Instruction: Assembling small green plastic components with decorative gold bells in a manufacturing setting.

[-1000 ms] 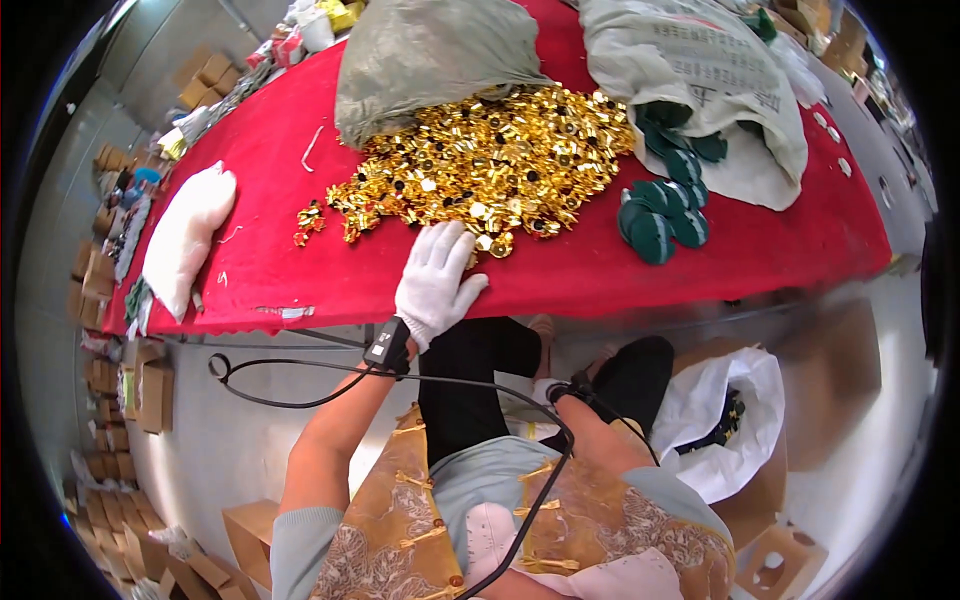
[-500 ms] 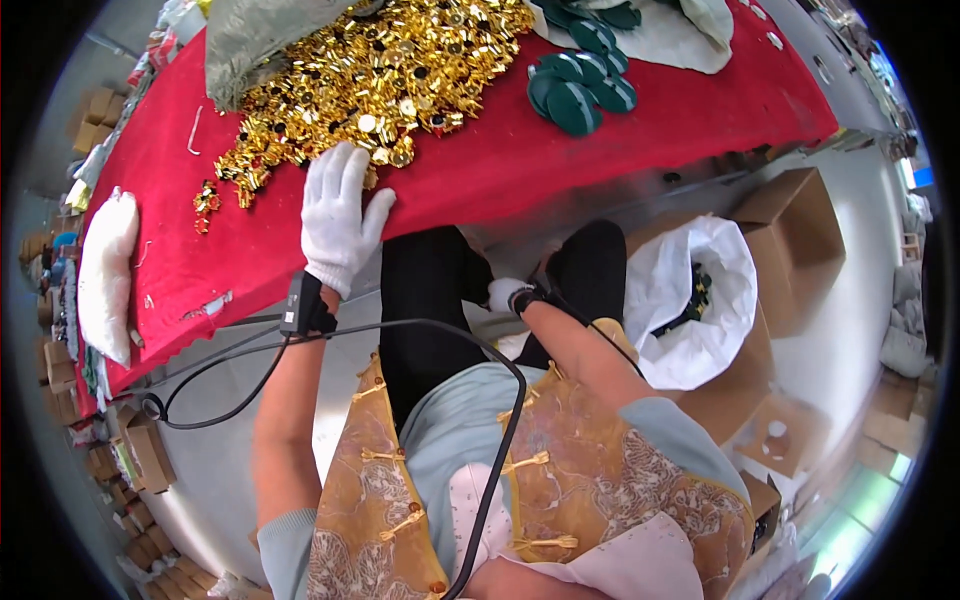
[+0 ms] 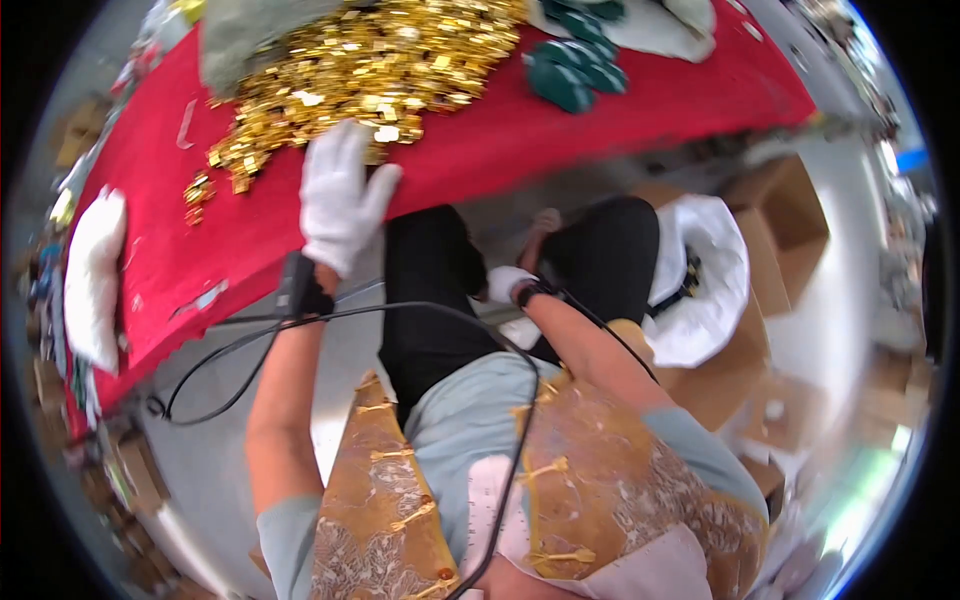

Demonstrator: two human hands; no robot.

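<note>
My left hand (image 3: 340,195), in a white knit glove, rests palm down with fingers stretched and thumb apart on the red cloth (image 3: 480,150). Its fingertips reach the near edge of a large heap of small shiny gold pieces (image 3: 370,65); nothing shows in its grasp. My right hand (image 3: 507,283), also in a white glove, is low between my knees, beneath the level of the table. Its fingers are smeared and partly hidden, so what it holds, if anything, cannot be seen. A few gold pieces (image 3: 198,197) lie apart at the left.
Dark green flat discs (image 3: 565,75) lie right of the heap. A white stuffed bag (image 3: 95,280) sits at the table's left edge. By my right knee stands a white-lined container (image 3: 715,300) with dark pieces inside, beside an open cardboard box (image 3: 785,230). A black cable (image 3: 420,308) loops across my lap.
The view has shifted and blurred a little. My right leg has swung outward to the right. My left hand stays spread at the heap's edge; my right hand stays low between the knees.
</note>
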